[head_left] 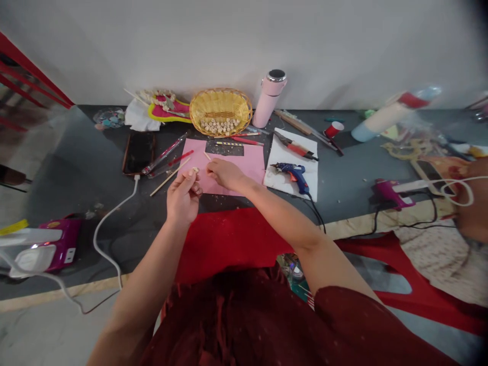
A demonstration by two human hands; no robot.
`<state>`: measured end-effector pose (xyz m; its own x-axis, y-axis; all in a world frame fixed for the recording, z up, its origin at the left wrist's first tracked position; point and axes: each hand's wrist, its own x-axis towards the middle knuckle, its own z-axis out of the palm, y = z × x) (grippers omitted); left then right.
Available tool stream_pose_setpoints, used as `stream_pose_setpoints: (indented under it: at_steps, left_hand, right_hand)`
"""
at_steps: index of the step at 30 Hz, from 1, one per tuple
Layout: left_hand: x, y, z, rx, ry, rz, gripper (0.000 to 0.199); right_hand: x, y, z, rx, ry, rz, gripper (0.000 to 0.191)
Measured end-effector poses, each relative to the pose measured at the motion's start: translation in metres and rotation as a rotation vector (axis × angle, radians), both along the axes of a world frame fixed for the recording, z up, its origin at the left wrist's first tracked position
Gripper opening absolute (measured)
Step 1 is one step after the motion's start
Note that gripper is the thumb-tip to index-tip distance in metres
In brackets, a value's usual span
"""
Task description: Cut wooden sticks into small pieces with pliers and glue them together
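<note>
My left hand (185, 195) pinches a small pale wooden piece (195, 170) between thumb and fingertips, above a pink sheet (249, 170). Just to its right, my right hand (225, 174) is closed, fingers curled down over the same sheet. A short, thin wooden stick (207, 156) pokes out at the top of those fingers; its lower end is hidden by them. Behind the hands, small pale wooden pieces (220, 126) lie in a yellow wicker basket (221, 96). A long wooden stick (170, 177) rests left of my left hand.
A blue glue gun (292, 173) and red-handled pliers (295, 147) lie on a white board (274, 175) at right. A pink flask (269, 99) stands behind. At left are a phone (139, 152) and its white cable (110, 211). Another person's arm (473, 198) is far right.
</note>
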<state>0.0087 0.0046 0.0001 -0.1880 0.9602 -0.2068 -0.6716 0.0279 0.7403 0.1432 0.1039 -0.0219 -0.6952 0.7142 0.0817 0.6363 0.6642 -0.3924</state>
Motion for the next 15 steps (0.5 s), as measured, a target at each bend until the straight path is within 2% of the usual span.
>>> stream_pose_setpoints:
  at_steps: [4,7,11,15]
  left_hand:
    - [0.005,-0.004,0.002,-0.008,0.018,-0.052,0.015]
    - [0.011,-0.007,0.003,-0.021,0.033,-0.124,0.017]
    - [0.019,-0.011,0.000,-0.075,0.060,-0.280,0.018]
    - [0.025,-0.011,-0.004,-0.112,0.099,-0.342,0.019]
  right_hand:
    - [0.021,-0.021,0.012,-0.046,0.255,-0.042,0.010]
    - [0.041,-0.041,0.017,-0.110,0.457,-0.145,0.007]
    - [0.057,-0.063,0.013,-0.237,0.707,-0.263,0.014]
    - [0.056,-0.072,0.006,-0.232,0.805,-0.247,0.016]
